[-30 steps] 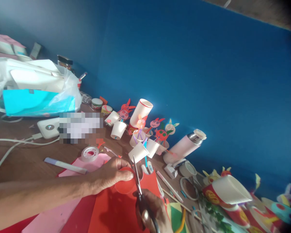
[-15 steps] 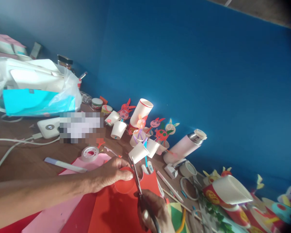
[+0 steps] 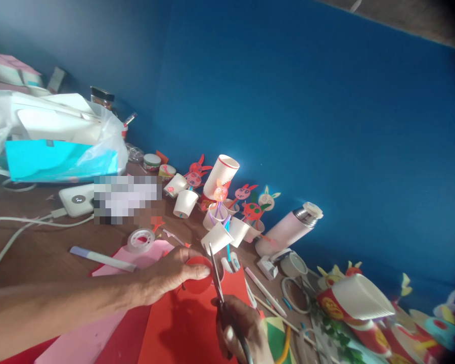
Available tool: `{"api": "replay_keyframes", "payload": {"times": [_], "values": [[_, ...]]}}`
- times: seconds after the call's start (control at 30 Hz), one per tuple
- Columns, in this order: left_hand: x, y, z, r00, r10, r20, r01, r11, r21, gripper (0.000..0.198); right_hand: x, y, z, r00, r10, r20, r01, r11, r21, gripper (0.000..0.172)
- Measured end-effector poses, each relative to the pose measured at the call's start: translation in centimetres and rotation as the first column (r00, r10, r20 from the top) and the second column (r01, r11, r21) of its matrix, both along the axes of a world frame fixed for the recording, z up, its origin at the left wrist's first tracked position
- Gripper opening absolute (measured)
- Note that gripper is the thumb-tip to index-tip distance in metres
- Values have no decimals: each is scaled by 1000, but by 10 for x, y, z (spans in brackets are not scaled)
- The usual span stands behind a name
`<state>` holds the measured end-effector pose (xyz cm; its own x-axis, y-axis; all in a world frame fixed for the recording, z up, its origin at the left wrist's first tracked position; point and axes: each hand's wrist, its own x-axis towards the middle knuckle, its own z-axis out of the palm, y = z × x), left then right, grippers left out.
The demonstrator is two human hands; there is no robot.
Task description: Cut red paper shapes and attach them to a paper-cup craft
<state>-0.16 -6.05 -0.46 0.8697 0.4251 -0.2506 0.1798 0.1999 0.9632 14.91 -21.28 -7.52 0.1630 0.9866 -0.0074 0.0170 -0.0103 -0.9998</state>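
Observation:
My left hand [image 3: 180, 273] pinches a round piece of red paper [image 3: 197, 283] between thumb and fingers. In my right hand [image 3: 240, 323] is a pair of scissors [image 3: 217, 280], its fingers wrapped round the dark handles. The blades point away from me and lie along the right edge of the paper disc. I cannot tell whether the blades touch it. Beneath both hands lie a red-orange sheet [image 3: 174, 328] and a pink sheet [image 3: 87, 331]. Just past the scissor tips, a white paper cup [image 3: 217, 238] rests tilted on the table.
Several paper cups with rabbit-faced figures [image 3: 253, 210] stand along the blue wall, near a stack of cups [image 3: 222, 177] and a thermos [image 3: 284, 232]. A tape roll [image 3: 141, 239] and a marker [image 3: 102, 258] lie left; a power bank [image 3: 76, 199] and plastic bag [image 3: 109, 136] sit behind.
The red disc has turned and shifted slightly up in my left hand. The scissors have moved a little to the right, and their blades look closer together.

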Motion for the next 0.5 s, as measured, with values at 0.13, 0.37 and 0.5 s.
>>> {"api": "replay_keyframes", "payload": {"times": [0.13,0.37,0.5], "values": [[-1,0,4,1000,6,24,-7,999,52,29,1,0,-5,999,19,50,-21,999,38,44],[-2,-1,10,1000,9,-15,-8,994,111,27,3,-1,-17,989,-15,147,9,999,40,49],[-2,-2,10,1000,17,-20,-15,994,108,25,0,0,-14,992,-27,127,24,999,29,54]]}}
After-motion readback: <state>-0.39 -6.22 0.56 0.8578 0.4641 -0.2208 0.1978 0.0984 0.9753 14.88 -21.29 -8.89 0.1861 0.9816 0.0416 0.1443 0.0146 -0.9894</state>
